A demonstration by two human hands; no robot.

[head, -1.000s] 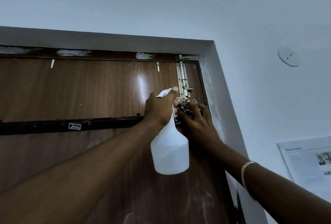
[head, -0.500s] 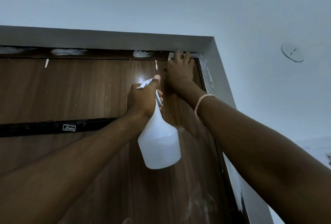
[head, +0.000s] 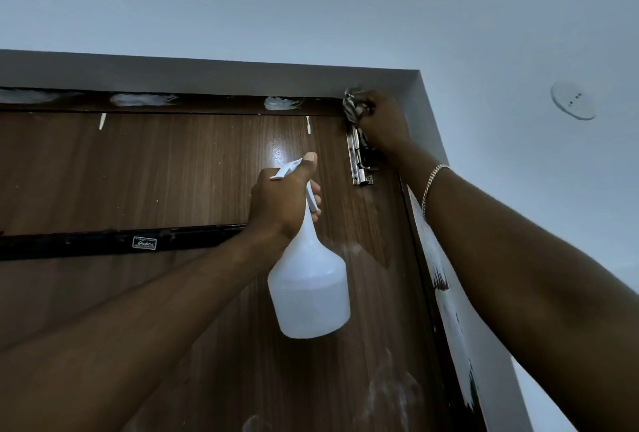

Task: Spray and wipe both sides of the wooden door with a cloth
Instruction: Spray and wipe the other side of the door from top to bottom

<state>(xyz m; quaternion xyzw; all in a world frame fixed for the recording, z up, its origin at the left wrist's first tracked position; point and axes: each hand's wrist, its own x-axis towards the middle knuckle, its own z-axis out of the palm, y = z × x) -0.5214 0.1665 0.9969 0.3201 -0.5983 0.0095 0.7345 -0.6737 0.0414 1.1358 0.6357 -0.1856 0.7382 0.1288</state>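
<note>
The brown wooden door (head: 166, 172) fills the lower left, seen from below and shut in its frame. My left hand (head: 281, 198) grips the neck of a white spray bottle (head: 309, 290), thumb on the trigger head, held close to the door's upper right part. My right hand (head: 382, 124) presses a crumpled patterned cloth (head: 351, 103) into the door's top right corner, just above the steel tower bolt (head: 361, 162). Much of the cloth is hidden under my fingers.
A grey door frame (head: 432, 113) runs along the top and right side. A black bar with a small label (head: 103, 243) crosses the door. White paint smears mark the upper frame edge. A round white ceiling fitting (head: 572, 105) sits at right.
My right hand with the cloth has risen from beside the bolt's handle to the door's top right corner. The left hand and bottle shifted slightly.
</note>
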